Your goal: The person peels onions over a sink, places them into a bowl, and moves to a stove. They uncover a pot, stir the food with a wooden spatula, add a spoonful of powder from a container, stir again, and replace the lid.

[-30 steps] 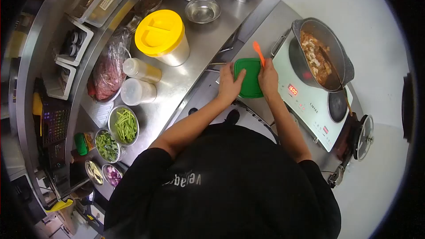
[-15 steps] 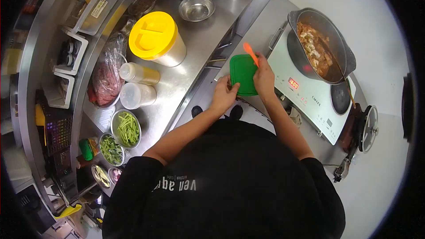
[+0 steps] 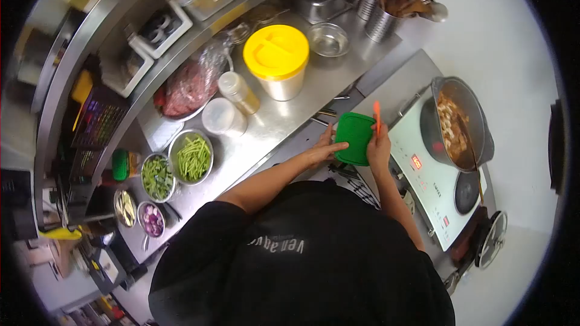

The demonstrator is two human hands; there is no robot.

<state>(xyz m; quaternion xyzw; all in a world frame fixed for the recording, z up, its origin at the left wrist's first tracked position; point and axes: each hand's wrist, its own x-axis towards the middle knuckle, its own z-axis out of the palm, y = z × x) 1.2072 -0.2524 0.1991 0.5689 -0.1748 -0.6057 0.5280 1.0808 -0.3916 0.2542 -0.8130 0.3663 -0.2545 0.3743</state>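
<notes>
A flat green lid [image 3: 355, 139], apparently on a container, is held in front of me between my two hands. My left hand [image 3: 326, 148] grips its left edge, with the thumb on top and the other fingers partly hidden. At the right edge, my right hand [image 3: 379, 146] is closed around a slim orange utensil [image 3: 377, 116] whose end points away from me. Right of my hands, a grey pot [image 3: 485, 130] stands tilted in view on a white induction cooker [image 3: 423, 176]. Reddish stew with pale pieces [image 3: 453, 124] fills it, and a long-handled spoon rests inside.
On the steel counter [image 3: 284, 122] at left stand a yellow-lidded tub [image 3: 276, 53], a squeeze bottle [image 3: 238, 92], bagged meat [image 3: 192, 81] and bowls of green beans [image 3: 193, 158] and chopped onion [image 3: 151, 219]. A glass lid [image 3: 492, 240] lies right of the cooker.
The view has swung left, so the counter and pot sit further right and lower. Both hands still hold the green-lidded thing; the orange utensil now stands more upright in view.
</notes>
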